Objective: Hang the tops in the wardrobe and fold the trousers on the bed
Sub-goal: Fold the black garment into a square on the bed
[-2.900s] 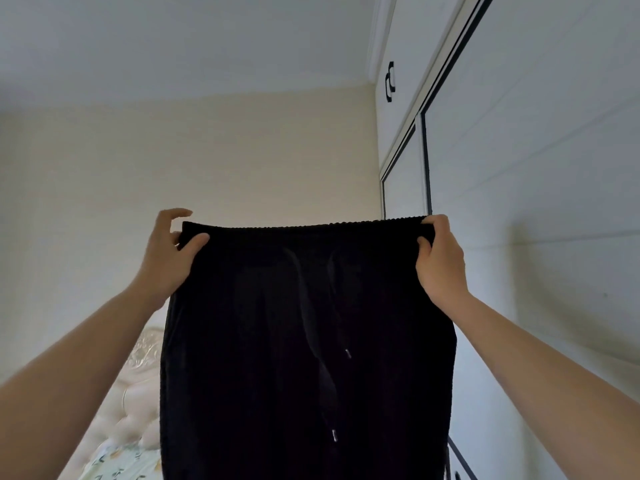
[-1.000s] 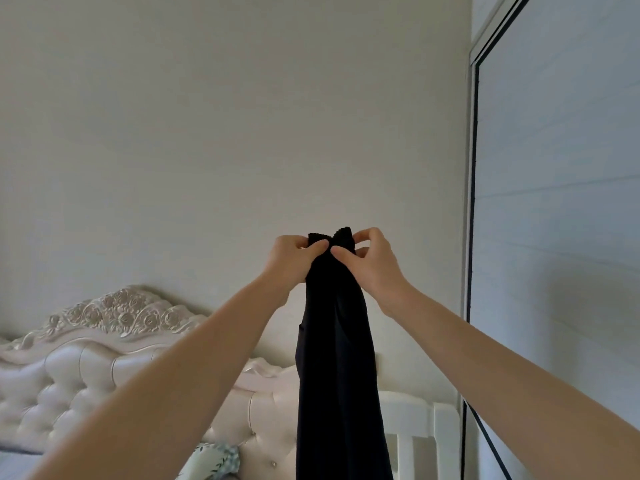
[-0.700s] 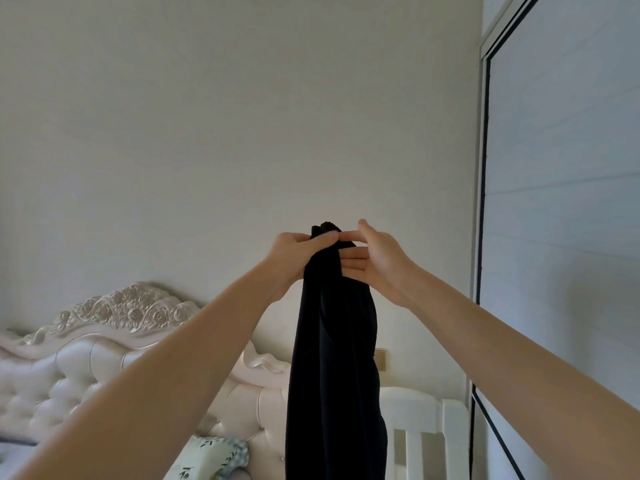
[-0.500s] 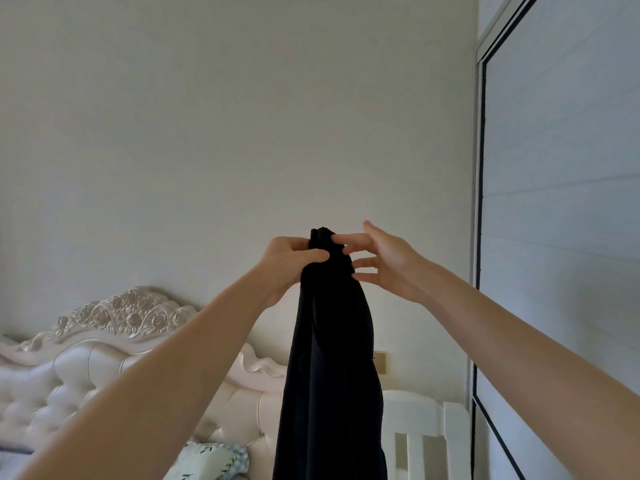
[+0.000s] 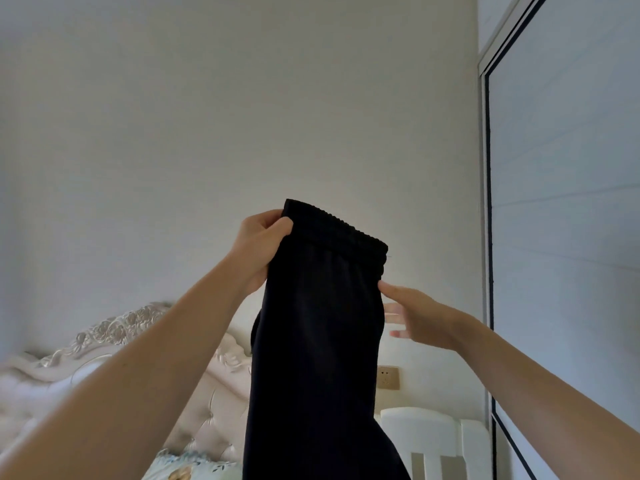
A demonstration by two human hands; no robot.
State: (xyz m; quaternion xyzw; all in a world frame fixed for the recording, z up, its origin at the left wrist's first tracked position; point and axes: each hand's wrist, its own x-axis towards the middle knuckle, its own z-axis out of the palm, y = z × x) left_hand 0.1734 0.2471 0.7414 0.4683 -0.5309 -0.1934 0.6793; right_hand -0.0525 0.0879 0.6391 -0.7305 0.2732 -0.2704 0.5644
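Black trousers (image 5: 318,341) pinched by left hand (image 5: 258,251), right hand (image 5: 420,318) beside

Home bedroom, tufted headboard (image 5: 207,403), wardrobe (image 5: 568,237)

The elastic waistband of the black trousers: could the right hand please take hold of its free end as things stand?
Probably yes. The right hand is open just below the elastic waistband of the black trousers, with nothing between them.

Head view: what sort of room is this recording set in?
Most likely a bedroom: a tufted, carved headboard with a floral pillow below it, and a tall wardrobe door on the right.
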